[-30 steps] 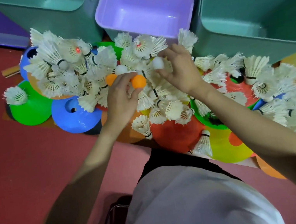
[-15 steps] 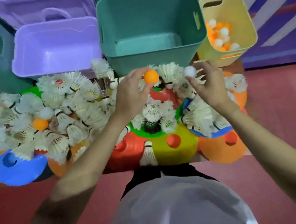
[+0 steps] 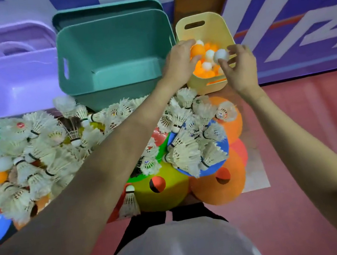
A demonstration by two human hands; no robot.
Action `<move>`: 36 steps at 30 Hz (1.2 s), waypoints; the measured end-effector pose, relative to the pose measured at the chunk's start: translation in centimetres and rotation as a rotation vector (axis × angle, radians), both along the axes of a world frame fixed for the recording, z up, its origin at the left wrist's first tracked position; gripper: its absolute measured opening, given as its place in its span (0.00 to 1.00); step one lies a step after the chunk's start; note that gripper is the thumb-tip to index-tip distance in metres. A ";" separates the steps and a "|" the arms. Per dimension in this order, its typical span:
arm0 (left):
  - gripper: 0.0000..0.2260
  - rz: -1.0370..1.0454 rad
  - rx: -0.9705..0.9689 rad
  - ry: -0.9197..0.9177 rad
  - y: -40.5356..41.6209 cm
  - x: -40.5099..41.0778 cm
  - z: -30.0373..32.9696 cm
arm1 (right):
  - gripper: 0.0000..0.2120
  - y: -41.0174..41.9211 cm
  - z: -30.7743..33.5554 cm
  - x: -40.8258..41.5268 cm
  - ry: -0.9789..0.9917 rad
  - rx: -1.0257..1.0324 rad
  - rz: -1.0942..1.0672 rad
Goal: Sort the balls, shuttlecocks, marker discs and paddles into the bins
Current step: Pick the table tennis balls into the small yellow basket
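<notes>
Ball-sorting is in hand at the small yellow plastic bin [image 3: 205,30], which already holds a heap of orange and white table-tennis balls. The left hand [image 3: 177,64] pinches a smooth orange table-tennis ball [image 3: 197,50] between thumb and curled fingertips, just over the near-left rim of that bin. The right hand [image 3: 240,69] holds a white table-tennis ball [image 3: 220,55] at its fingertips, thumb under and fingers arched over, above the heap. Such hollow balls probably weigh next to nothing, are stiff but thin-shelled, slick and quick to bounce, so a light fingertip pinch across the widest part suits them, and letting go low over the heap should keep them from hopping out. Toward the wrists lies the pile of white feathered shuttlecocks [image 3: 185,153] on coloured plastic marker discs [image 3: 161,185]; feathers likely crush easily, so the cork end seems the place to grip. Left of the fingers stand the teal plastic bin [image 3: 109,39] and the lilac plastic bin [image 3: 10,66].
</notes>
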State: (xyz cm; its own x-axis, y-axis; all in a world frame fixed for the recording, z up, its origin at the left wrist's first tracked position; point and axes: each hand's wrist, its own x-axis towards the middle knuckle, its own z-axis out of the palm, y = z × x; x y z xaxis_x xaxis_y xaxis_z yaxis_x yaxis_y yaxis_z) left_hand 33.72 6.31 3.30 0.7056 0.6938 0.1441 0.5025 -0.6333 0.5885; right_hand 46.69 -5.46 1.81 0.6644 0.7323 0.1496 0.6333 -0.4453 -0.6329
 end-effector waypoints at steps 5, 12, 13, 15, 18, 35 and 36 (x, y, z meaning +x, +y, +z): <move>0.16 0.014 -0.008 -0.073 0.8 -1.4 -0.2 | 0.18 -0.1 -0.9 -1.1 0.000 -0.003 0.032; 0.15 0.029 0.022 -0.123 -1.0 -9.5 0.2 | 0.16 -1.6 -2.3 -8.4 0.007 -0.030 0.249; 0.15 0.027 0.029 -0.119 -1.3 -11.4 0.2 | 0.16 -1.7 -2.3 -9.7 0.003 -0.024 0.287; 0.15 0.056 0.016 -0.104 -1.5 -15.6 -0.1 | 0.16 -1.7 -2.1 -12.4 -0.007 -0.012 0.363; 0.16 0.160 -0.018 -0.071 -1.7 -22.4 -0.8 | 0.16 -0.8 -1.6 -16.9 -0.034 -0.013 0.453; 0.14 0.512 -0.028 0.104 0.6 -53.9 -3.1 | 0.19 6.7 -2.1 -45.2 -0.042 -0.042 0.819; 0.14 0.495 -0.018 0.123 0.9 -54.7 -3.4 | 0.20 7.3 -2.2 -46.1 -0.063 -0.061 0.840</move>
State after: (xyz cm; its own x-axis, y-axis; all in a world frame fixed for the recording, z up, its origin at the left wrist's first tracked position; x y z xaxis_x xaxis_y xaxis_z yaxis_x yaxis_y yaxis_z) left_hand -21.03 7.16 -0.07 0.3025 0.9509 0.0650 0.8063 -0.2917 0.5146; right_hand 0.54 1.88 -0.38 -0.1132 0.9872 0.1122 0.8028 0.1574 -0.5751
